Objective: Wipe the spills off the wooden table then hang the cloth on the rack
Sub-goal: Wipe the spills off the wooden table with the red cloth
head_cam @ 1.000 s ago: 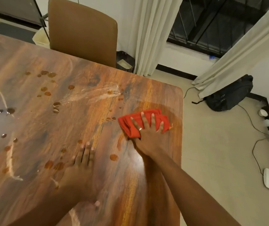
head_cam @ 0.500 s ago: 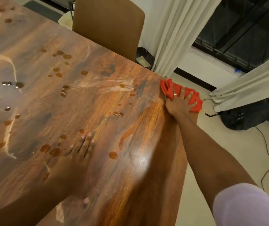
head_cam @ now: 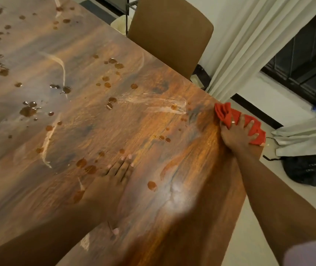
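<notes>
A red cloth lies bunched at the far right corner of the wooden table. My right hand presses down on the cloth, fingers spread over it, with the arm stretched out along the table's right edge. My left hand rests flat on the tabletop near the middle, fingers together, holding nothing. Brown spill drops and pale smeared streaks are scattered over the left and centre of the table. No rack is in view.
A brown chair stands at the table's far side. White curtains hang at the right by a dark window. A black bag lies on the tiled floor to the right of the table.
My right hand has slid the red cloth from the table's near-right area out to the far right corner. My left hand has stayed flat in place.
</notes>
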